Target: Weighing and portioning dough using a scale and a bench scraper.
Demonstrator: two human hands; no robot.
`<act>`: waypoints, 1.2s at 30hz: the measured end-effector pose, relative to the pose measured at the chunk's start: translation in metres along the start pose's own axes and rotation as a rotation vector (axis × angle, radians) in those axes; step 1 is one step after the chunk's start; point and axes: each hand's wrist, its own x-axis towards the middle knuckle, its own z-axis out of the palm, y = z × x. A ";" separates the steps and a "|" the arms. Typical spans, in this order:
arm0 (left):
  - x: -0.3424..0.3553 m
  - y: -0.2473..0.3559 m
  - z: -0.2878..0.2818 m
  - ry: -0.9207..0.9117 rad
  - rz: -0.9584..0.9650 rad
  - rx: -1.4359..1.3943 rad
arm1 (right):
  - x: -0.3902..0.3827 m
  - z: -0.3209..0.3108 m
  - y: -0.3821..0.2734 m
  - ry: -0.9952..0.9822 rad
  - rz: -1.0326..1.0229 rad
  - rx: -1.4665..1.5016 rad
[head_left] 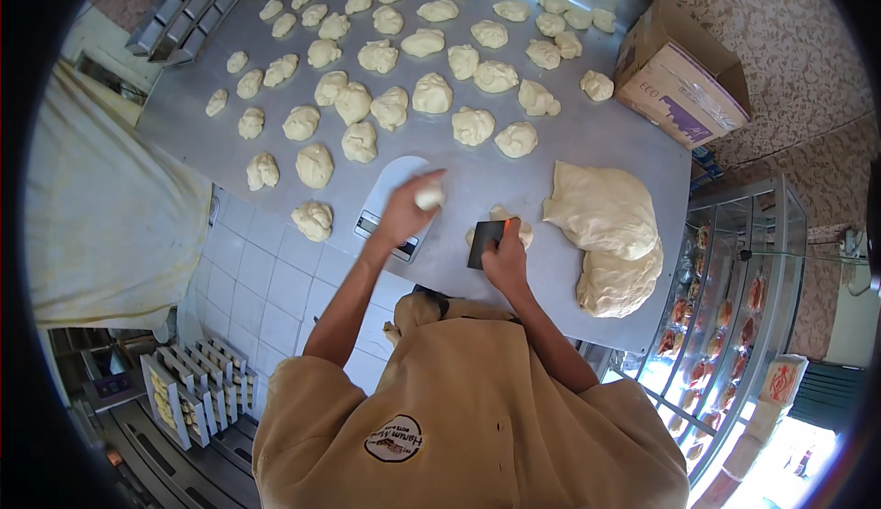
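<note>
My left hand (pixel 404 211) is over a white kitchen scale (pixel 393 175), slightly blurred, its fingers closed round a small piece of dough (pixel 429 197). Whether the dough touches the scale I cannot tell. My right hand (pixel 506 259) grips a black dough scraper (pixel 484 241) on the steel table. Partly hidden behind the scraper and the fingers lies a small lump of dough (pixel 498 212). Farther right rests a large, smooth mass of dough (pixel 606 211), with a second fold (pixel 620 278) bulging at its near side.
Many separate dough portions (pixel 431 93) are spread across the far and left parts of the steel table (pixel 541 316). An open cardboard box (pixel 674 87) stands at the far right corner. Metal pans (pixel 188 9) sit far left; a glass cabinet (pixel 734 307) stands right.
</note>
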 end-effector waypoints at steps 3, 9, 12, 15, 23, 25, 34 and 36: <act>-0.031 0.013 0.052 -0.196 0.145 0.023 | 0.011 0.022 0.011 0.090 -0.086 -0.066; -0.039 0.018 0.064 -0.369 -0.198 0.155 | 0.050 0.031 0.004 0.263 -0.079 -0.015; -0.007 0.075 0.046 -0.043 -0.102 -0.077 | 0.044 -0.007 -0.007 0.261 -0.057 0.119; 0.028 0.163 0.040 0.278 0.256 -0.274 | 0.021 -0.034 0.011 0.313 -0.055 0.159; 0.200 0.163 0.158 -0.168 -0.051 0.041 | 0.003 -0.103 0.025 0.502 0.041 0.118; 0.213 0.085 0.175 -0.360 -0.098 -0.066 | 0.011 -0.130 0.013 0.515 -0.042 0.066; 0.169 0.044 0.239 -0.244 0.184 -0.035 | 0.151 -0.178 0.030 0.340 -0.022 -0.362; 0.180 0.055 0.243 -0.288 0.205 -0.147 | 0.182 -0.173 0.048 0.391 0.017 -0.375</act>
